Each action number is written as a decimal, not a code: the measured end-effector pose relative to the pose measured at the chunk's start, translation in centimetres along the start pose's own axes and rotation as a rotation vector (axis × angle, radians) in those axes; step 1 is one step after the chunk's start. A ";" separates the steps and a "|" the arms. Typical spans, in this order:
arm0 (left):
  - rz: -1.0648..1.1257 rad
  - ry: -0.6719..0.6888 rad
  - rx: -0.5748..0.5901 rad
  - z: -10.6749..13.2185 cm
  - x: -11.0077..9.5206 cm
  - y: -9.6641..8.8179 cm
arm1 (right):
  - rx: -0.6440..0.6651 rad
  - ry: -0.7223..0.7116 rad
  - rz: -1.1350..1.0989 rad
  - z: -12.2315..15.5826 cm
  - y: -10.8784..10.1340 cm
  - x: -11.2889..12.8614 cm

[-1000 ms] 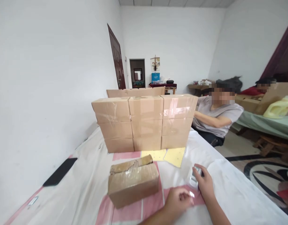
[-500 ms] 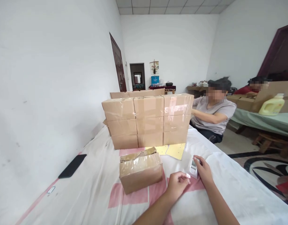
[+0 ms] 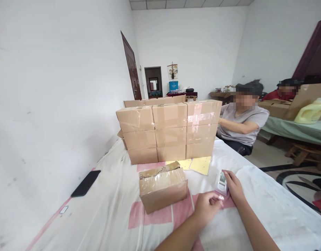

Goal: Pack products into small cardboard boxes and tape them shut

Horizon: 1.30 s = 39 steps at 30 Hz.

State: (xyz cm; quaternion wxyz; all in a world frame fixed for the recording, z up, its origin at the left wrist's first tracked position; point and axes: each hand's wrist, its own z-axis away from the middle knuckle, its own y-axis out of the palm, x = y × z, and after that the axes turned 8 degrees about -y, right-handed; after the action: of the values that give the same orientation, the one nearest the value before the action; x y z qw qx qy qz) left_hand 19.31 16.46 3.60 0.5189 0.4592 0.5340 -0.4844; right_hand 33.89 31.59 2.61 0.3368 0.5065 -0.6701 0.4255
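My left hand (image 3: 207, 207) is closed in a pinch on a small white piece (image 3: 221, 197), just below a white handheld device (image 3: 222, 183). The device has a small grey display and stands tilted on the cloth. Along its right side, the fingers of my right hand (image 3: 235, 188) are closed on it. What the white piece is, I cannot make out. To the left of my hands sits a taped cardboard box (image 3: 162, 195), its top flap edge torn.
Behind the box rises a block of stacked cardboard boxes (image 3: 170, 134), with yellow sheets (image 3: 200, 165) at its foot. A black phone-like slab (image 3: 86, 183) and a small tag (image 3: 63, 209) lie left on the tablecloth (image 3: 108, 223). A person (image 3: 245, 120) sits beyond the table's right edge.
The view has shifted, so everything sits slightly further right in the picture. My left hand has moved a little right, bringing the white piece beneath the device. My right hand stays on the device.
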 end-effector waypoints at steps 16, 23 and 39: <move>0.003 0.094 -0.123 -0.2 -0.7 -1.2 | -0.083 -0.053 -0.004 1.1 0.3 2.0; -0.024 0.235 -0.254 5.3 -8.6 -7.0 | -0.319 -0.284 0.033 3.6 -0.2 9.0; -0.366 0.466 -0.840 12.5 -11.0 -13.9 | 0.702 -0.611 -0.216 11.1 7.8 29.0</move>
State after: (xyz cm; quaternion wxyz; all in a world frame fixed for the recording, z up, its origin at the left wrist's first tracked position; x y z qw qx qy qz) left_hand 7.26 2.61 15.24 0.4325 0.2058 0.8557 -0.1958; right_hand 18.62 11.06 21.88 -0.0248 0.7584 -0.4975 0.4204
